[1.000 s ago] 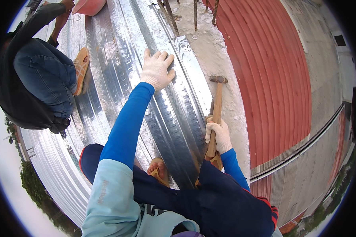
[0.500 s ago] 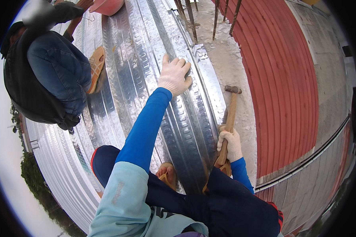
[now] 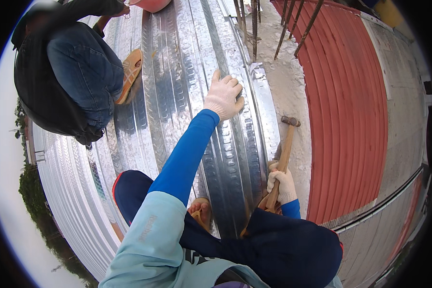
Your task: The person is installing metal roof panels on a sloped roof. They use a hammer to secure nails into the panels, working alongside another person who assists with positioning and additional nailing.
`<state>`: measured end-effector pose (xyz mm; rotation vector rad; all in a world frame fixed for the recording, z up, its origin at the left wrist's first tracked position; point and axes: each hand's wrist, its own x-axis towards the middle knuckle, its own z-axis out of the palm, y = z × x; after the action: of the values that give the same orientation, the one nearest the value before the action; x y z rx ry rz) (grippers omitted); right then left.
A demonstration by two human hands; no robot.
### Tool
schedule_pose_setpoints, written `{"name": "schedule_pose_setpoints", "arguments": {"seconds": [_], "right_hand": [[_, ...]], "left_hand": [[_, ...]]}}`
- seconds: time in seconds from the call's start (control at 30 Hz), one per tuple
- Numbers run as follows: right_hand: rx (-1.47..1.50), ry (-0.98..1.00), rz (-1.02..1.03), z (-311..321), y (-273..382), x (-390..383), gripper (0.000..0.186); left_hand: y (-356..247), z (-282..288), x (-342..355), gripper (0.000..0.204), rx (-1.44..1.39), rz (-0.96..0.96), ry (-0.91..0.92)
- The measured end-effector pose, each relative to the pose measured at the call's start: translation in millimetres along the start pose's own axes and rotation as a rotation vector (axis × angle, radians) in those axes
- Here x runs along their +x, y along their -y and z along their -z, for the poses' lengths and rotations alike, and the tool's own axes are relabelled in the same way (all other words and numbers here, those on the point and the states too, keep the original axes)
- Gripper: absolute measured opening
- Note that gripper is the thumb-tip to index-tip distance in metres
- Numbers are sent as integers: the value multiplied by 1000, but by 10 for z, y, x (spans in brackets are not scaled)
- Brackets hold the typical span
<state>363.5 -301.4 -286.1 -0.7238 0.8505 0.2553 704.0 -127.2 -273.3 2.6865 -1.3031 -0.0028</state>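
My left hand [image 3: 224, 97], in a white knit glove, lies on the ribbed metal decking [image 3: 163, 96] with its fingers stretched out and nothing in them. The decking is shiny, with embossed ridges running away from me. My right hand [image 3: 284, 186], gloved too, is wrapped round the wooden handle of a hammer [image 3: 286, 149]. The hammer's rusty head points away from me, over the rough concrete ledge [image 3: 295, 101] along the decking's right edge. My sandalled foot [image 3: 200, 211] rests on the decking between my knees.
Several rusty rebars [image 3: 283, 29] stick up from the ledge ahead. A co-worker in jeans [image 3: 84, 67] crouches at the left, a tan sandal [image 3: 130, 74] on the decking, near a red basin [image 3: 151, 4]. Beyond the ledge lies a red corrugated roof [image 3: 348, 115].
The view has shifted, so most things sit further right in it. My left hand stays on the decking, and my right hand keeps hold of the hammer, its head slightly lower in view.
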Motion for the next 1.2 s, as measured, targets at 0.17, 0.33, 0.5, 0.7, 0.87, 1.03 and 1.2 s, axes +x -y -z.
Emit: {"name": "schedule_pose_setpoints", "arguments": {"seconds": [0.17,0.33,0.5,0.7,0.87,1.03,1.2], "right_hand": [[-172,-9,12,-7,70,-113,17],[-608,-42,146,280,319,-27,24],[-967,-25,404,460,638,422,31],[-1500,-85,433,-118,1641,486,38],[-1987,48,516,-768,2254,498,32],[-2316,59,372,-1287,2748,381,30],[-2439,160,222,-1825,2840,537,30]], "left_hand": [[58,67,-65,28,11,33,36],[18,87,-14,23,1,22,0],[31,69,-74,22,-12,35,13],[110,73,10,28,-37,-76,-30],[891,415,2,37,-39,-532,283],[2071,966,671,47,250,-452,336],[3296,852,1495,84,215,405,205]]}}
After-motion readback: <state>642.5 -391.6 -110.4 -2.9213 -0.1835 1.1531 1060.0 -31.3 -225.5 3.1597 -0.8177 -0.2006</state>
